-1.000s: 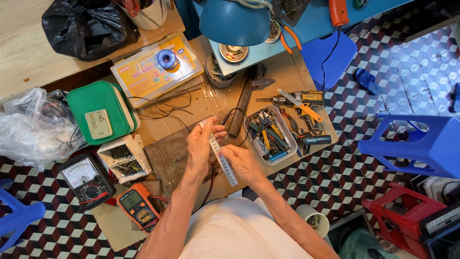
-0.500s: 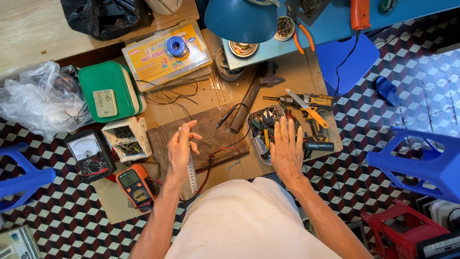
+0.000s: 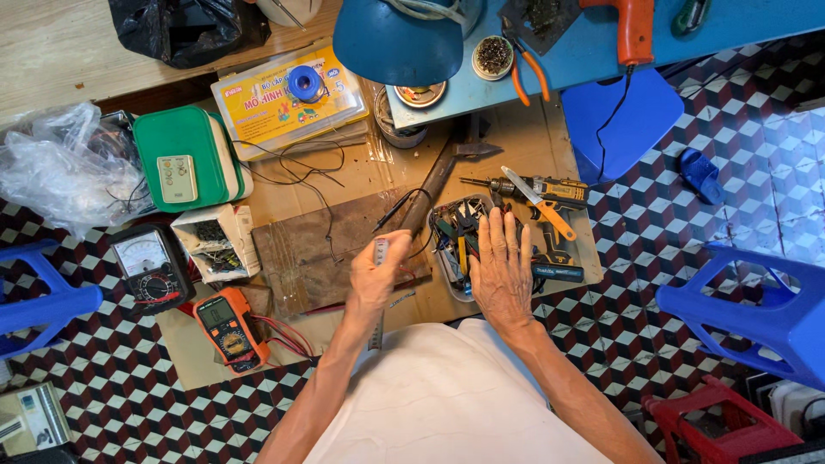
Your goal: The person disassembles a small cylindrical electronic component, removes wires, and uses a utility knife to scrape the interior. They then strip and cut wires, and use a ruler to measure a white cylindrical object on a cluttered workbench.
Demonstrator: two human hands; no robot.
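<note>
Near the cardboard mat's [image 3: 524, 146] front edge, left hand [image 3: 375, 277] with fingers closed around a pale narrow strip [image 3: 381, 254], apparently a circuit strip; right hand [image 3: 501, 268] rests open and flat over the parts tray [image 3: 447, 249].

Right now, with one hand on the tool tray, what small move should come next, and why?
Probably lower the right hand a little and pick one tool: it lies open and flat over the tool tray, gripping nothing, while the left hand is closed on a thin white strip.
</note>
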